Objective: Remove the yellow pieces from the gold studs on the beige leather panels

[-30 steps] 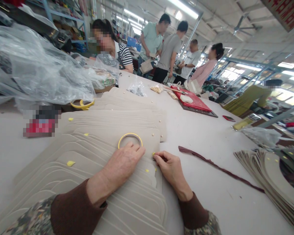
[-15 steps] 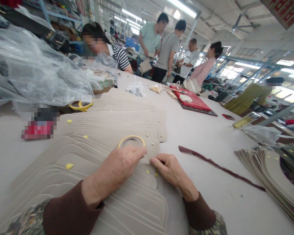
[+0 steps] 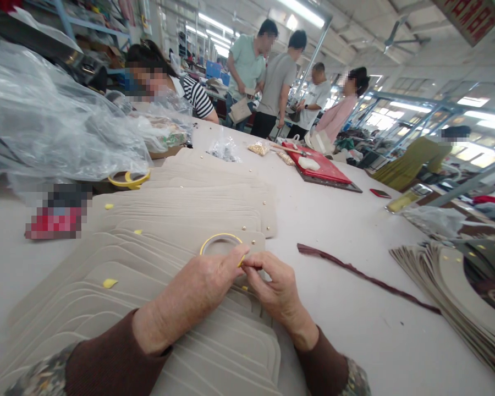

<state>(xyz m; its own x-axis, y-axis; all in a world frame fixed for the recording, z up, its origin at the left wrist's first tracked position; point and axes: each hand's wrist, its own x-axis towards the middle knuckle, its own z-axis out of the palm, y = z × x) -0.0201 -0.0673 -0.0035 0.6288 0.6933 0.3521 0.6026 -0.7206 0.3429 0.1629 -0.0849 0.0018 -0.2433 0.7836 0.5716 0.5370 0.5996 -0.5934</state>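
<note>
clamping tape roll [image 3: 221,236], left grip [image 3: 210,278]; right grip [image 3: 274,286] pinched together; panels [image 3: 226,341] beneath, brown strip [image 3: 348,267] nearby

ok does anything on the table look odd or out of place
Perhaps the brown strip: it lies loose and slantwise on the table, apart from the tan pieces. I see no obvious damage.

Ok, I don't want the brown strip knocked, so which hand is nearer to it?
Right. The right hand is left of the brown strip, near its upper end but apart from it; the left hand is farther left, at the yellow tape roll.
</note>
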